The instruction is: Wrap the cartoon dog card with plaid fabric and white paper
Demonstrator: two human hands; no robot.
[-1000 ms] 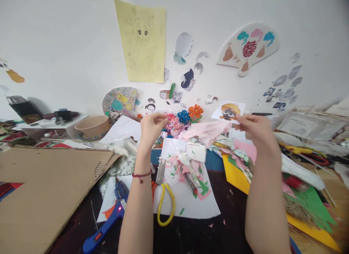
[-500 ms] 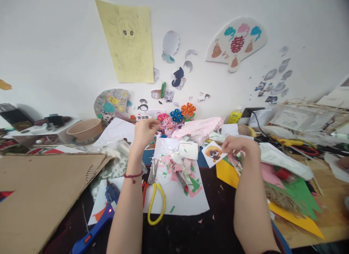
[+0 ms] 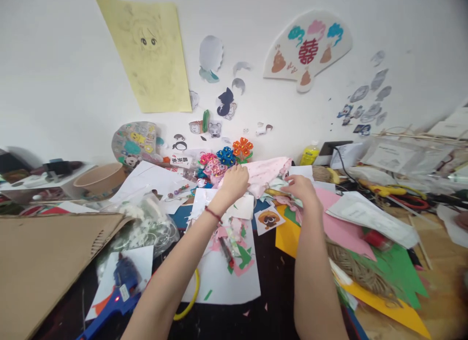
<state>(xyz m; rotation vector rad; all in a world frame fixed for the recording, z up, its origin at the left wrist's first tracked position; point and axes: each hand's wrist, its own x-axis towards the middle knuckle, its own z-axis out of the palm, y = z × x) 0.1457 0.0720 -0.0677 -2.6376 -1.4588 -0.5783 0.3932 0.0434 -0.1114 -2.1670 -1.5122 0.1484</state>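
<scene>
My left hand [image 3: 235,182] reaches across to the left end of a crumpled pink dotted sheet [image 3: 270,173]. Its fingers are curled closed at the sheet's edge, and what they hold, if anything, is hidden. Near the sheet's right end is my right hand [image 3: 300,188], fingers bent but apart, with nothing visible in them. A square card [image 3: 268,220] with a cartoon figure in an orange hat lies on the table, below and left of my right hand. Under my left forearm is white paper [image 3: 234,286] with pink and green scraps [image 3: 243,256].
Yellow-handled scissors [image 3: 193,301] show partly below my left arm. A blue glue gun [image 3: 122,286] with a lit red light lies left. Cardboard [image 3: 54,262] fills the left side. Flower bunches [image 3: 226,156] stand by the wall. Coloured paper [image 3: 347,223] and twine [image 3: 360,264] lie right.
The cartoon card has left my right hand and now lies on the table. My left hand has moved right to the pink sheet. The view has shifted slightly.
</scene>
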